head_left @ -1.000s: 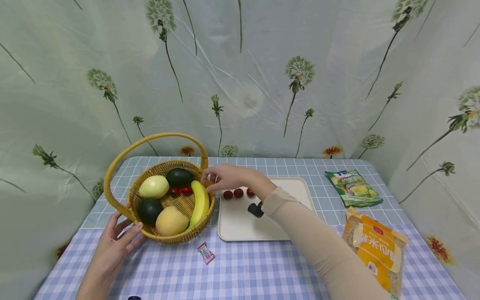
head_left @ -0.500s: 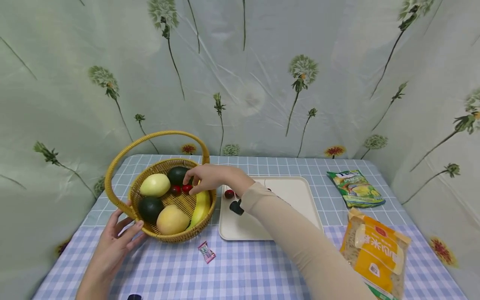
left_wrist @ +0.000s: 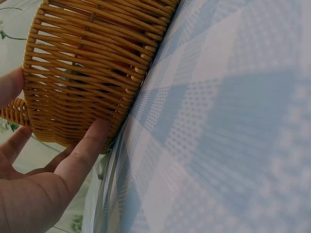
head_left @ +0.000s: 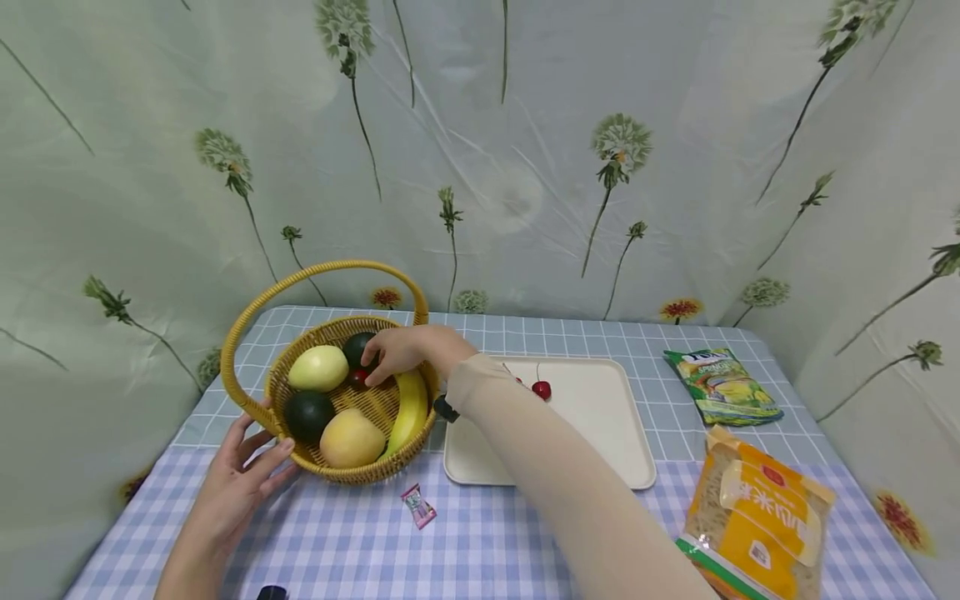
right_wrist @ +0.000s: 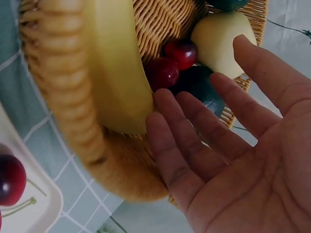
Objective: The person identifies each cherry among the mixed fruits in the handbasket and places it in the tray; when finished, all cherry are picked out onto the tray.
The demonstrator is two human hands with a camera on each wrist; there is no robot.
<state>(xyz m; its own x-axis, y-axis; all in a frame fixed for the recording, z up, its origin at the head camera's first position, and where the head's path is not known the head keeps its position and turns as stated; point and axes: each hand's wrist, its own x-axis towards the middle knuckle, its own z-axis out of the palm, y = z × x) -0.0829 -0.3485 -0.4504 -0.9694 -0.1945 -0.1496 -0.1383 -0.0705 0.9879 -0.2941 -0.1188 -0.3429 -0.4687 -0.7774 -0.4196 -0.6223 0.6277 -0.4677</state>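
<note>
A yellow wicker basket [head_left: 352, 477] with a tall handle stands on the left. In it lie a banana [head_left: 408, 417], two dark green fruits [head_left: 309, 417], a pale green-yellow fruit [head_left: 318, 368], a yellow-orange round fruit [head_left: 352, 439] and two cherries [right_wrist: 163, 73]. My left hand [head_left: 243, 475] touches the basket's left side near the handle's foot; its fingers [left_wrist: 82, 155] lie against the wicker. Over the basket's right rim reaches my right hand [head_left: 408, 346], just above the cherries and beside the banana. Its fingers [right_wrist: 165, 141] are extended and hold nothing.
A cream tray [head_left: 600, 433] sits right of the basket under my right sleeve, with cherries [head_left: 542, 389] on it, partly hidden. A wrapped candy [head_left: 418, 506] lies in front. At the right are a green packet [head_left: 723, 387] and an orange bag [head_left: 757, 517].
My right hand has moved left from the basket's right rim to over the cherries inside. The left hand stays at the basket's side. The whole view has shifted slightly.
</note>
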